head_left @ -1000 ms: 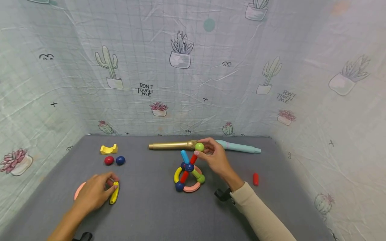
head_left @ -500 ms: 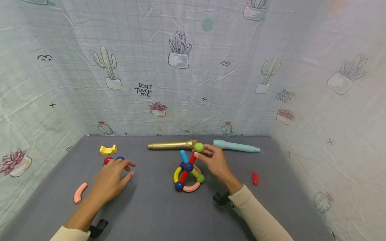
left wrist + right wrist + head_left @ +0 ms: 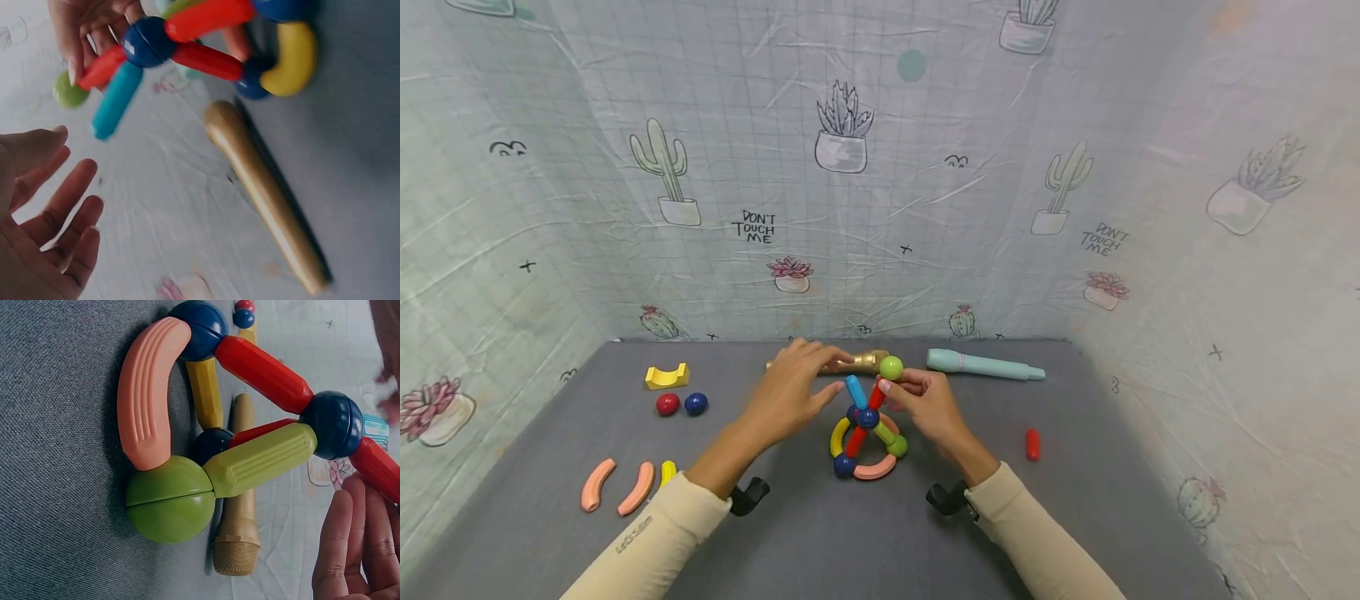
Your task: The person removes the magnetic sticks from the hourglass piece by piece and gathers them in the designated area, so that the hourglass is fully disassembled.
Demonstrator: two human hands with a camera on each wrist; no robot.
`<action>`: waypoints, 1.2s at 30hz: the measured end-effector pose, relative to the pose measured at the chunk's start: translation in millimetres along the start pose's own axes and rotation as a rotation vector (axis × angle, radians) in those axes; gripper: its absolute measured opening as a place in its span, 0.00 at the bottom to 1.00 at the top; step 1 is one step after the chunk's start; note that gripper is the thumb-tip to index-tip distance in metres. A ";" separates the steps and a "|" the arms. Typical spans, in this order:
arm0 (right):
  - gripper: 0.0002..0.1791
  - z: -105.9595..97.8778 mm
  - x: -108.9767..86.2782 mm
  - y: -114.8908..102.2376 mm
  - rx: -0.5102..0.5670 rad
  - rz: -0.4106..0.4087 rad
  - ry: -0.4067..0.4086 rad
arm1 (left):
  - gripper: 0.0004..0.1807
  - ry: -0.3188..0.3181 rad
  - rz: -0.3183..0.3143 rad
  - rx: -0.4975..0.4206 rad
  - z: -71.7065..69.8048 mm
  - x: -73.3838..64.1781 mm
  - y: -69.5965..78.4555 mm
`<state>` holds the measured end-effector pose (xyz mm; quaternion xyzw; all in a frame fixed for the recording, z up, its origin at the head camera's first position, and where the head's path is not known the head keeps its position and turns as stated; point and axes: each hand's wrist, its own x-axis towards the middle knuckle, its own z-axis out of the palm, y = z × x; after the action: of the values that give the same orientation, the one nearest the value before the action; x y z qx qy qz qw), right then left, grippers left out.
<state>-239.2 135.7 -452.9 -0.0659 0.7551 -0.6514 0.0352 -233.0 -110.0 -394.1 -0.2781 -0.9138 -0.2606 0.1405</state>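
A magnetic stick-and-ball structure stands mid-table, its ring of curved sticks and balls joined by sloping sticks to a navy ball (image 3: 868, 417). From that ball rise a light-blue stick (image 3: 856, 392) and a red stick (image 3: 877, 395) with a green ball (image 3: 891, 368) at its end. My right hand (image 3: 931, 410) pinches the red stick just below the green ball. Fingers spread and holding nothing, my left hand (image 3: 792, 393) hovers left of the light-blue stick; the left wrist view shows a gap between the hand (image 3: 47, 212) and the stick (image 3: 117, 103).
Behind the structure lie a gold microphone (image 3: 857, 363), partly covered by the left hand, and a mint microphone (image 3: 985, 364). Leftward are curved sticks (image 3: 597, 485), a red ball (image 3: 667, 404), a navy ball (image 3: 696, 404) and a yellow cradle-shaped block (image 3: 667, 377). One red stick (image 3: 1033, 445) lies right.
My left hand has left the yellow curved stick at the left and moved right, up to the structure. My right hand keeps its pinch on the red stick, almost still.
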 end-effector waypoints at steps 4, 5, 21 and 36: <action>0.15 -0.4 -0.4 -1.6 -0.016 -0.028 -0.011 | 0.25 -0.028 0.119 -0.028 10.5 23.2 12.6; 0.14 -0.3 -0.4 -2.0 -0.018 -0.034 -0.016 | 0.26 -0.039 0.142 -0.028 12.9 27.9 14.6; 0.14 -1.2 -3.4 -3.4 -0.008 -0.079 -0.040 | 0.20 -0.005 0.132 -0.015 28.9 37.6 15.8; 0.14 -2.1 -6.7 -4.7 -0.020 -0.088 -0.076 | 0.21 0.154 -0.117 0.080 -3.5 -20.7 -84.7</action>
<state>-232.7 138.1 -448.2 -0.1241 0.7560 -0.6418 0.0346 -265.1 -181.0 -433.2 -0.1976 -0.9246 -0.2524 0.2057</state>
